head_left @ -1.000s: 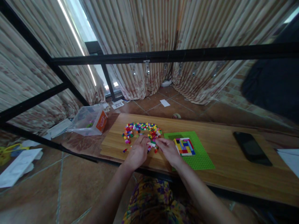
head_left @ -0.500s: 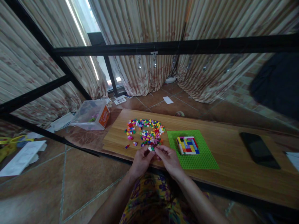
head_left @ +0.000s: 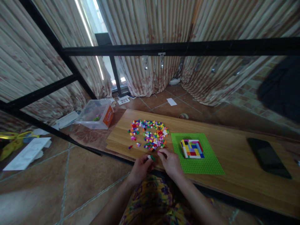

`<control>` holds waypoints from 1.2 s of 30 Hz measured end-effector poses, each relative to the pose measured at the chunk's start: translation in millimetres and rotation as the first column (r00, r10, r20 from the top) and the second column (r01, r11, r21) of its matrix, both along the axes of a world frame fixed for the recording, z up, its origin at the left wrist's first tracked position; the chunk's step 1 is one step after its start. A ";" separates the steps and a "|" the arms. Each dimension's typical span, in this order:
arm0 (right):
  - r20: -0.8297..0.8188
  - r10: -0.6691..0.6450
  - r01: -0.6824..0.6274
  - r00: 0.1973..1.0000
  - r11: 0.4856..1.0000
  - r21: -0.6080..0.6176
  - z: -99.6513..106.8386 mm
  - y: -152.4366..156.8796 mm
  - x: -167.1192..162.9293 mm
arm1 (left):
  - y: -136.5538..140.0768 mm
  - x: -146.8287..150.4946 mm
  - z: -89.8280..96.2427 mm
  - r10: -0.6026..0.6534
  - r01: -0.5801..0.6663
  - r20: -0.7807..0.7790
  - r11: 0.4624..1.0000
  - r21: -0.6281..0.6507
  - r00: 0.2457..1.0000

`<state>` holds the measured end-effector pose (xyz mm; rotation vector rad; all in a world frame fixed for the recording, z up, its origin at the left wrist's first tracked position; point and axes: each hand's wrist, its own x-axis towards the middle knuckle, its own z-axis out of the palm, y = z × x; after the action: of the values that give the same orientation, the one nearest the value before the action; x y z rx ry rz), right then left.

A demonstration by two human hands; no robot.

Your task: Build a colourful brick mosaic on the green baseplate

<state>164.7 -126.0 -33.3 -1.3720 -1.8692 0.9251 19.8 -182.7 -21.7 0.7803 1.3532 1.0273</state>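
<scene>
Near the front edge of the table, my left hand (head_left: 140, 168) pinches a small clump of white and green toy bricks (head_left: 152, 157). My right hand (head_left: 170, 162) is a little to the right, thumb and forefinger pressed together over the wood; a tiny pinkish spot shows at the tips, too small to name. Just beyond both hands lies a loose pile of small coloured toy bricks (head_left: 154, 137). To the right, a green baseplate (head_left: 211, 162) carries a low square block of multicoloured bricks (head_left: 192, 148), close to my right hand.
A black phone (head_left: 268, 157) lies on the right of the wooden table (head_left: 227, 147). Beyond the table's left end stands a clear plastic box (head_left: 95, 117) with an orange label. A black metal bar (head_left: 173, 48) crosses in front of the curtains. Papers (head_left: 28, 153) lie on the tiled floor.
My hands have drawn apart and back from the brick pile; the clump stays in my left hand. The whole view has shifted slightly, so things appear further right.
</scene>
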 end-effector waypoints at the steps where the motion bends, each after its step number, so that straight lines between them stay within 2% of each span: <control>1: 0.090 0.015 -0.020 0.996 0.998 0.056 -0.1 6.8 -2.9 | 1.3 -1.2 1.4 0.008 -0.008 -0.018 1.000 -0.001 1.000; 4: 0.259 0.030 -0.066 0.965 0.989 0.131 -2.1 20.9 -11.5 | 3.8 -3.5 3.6 0.034 -0.034 -0.045 0.999 -0.003 0.998; 6: 0.269 0.019 -0.061 0.963 0.987 0.149 -3.9 22.8 -14.4 | 4.0 -3.8 3.2 0.046 -0.046 -0.034 0.999 0.000 0.998; 9: 0.145 -0.013 -0.007 0.989 0.991 0.135 -1.9 15.0 -13.5 | 3.5 -3.0 1.7 0.051 -0.051 0.000 0.999 0.010 0.999; 13: -0.086 0.012 -0.017 0.996 0.998 -0.061 11.0 -5.9 -11.6 | 3.8 -0.4 2.2 0.021 -0.022 0.034 0.999 0.048 0.999; 15: -0.132 0.019 -0.038 0.991 0.989 -0.144 17.1 -15.6 -12.7 | 3.8 1.4 3.8 -0.021 0.017 0.057 0.998 0.063 0.998; 17: -0.136 0.014 -0.036 0.991 0.986 -0.163 19.5 -22.9 -14.5 | 2.7 3.5 5.3 -0.053 0.048 0.079 0.997 0.062 0.996; 21: -0.180 -0.048 0.021 0.983 0.988 -0.150 11.9 -31.5 -17.2 | -1.9 7.8 4.3 -0.022 0.019 0.116 0.999 0.026 0.993; 26: -0.271 -0.074 0.010 0.960 0.973 -0.230 -0.7 -26.5 -16.7 | -4.8 8.3 2.8 0.017 -0.018 0.201 1.000 0.000 0.979; 28: -0.196 -0.029 -0.007 0.980 0.984 -0.177 0.4 -13.9 -15.8 | -4.0 5.4 5.4 0.029 -0.030 0.222 1.000 0.000 0.975; 31: 0.045 0.023 -0.024 0.999 1.000 0.008 7.7 16.4 -16.9 | -1.4 -0.8 9.9 0.076 -0.080 0.244 0.997 0.009 0.967; 33: 0.164 0.024 -0.044 0.986 0.992 0.118 13.3 38.0 -20.2 | 0.2 -4.6 11.3 0.102 -0.107 0.247 0.994 0.009 0.964; 36: 0.273 0.034 -0.093 0.961 0.974 0.205 19.3 59.2 -26.1 | 1.6 -7.8 10.1 0.114 -0.119 0.246 0.993 0.006 0.962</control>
<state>138.6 -66.8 -14.0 -1.3625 -2.1572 0.5647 12.1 -181.1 -11.5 0.5720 1.1865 1.1910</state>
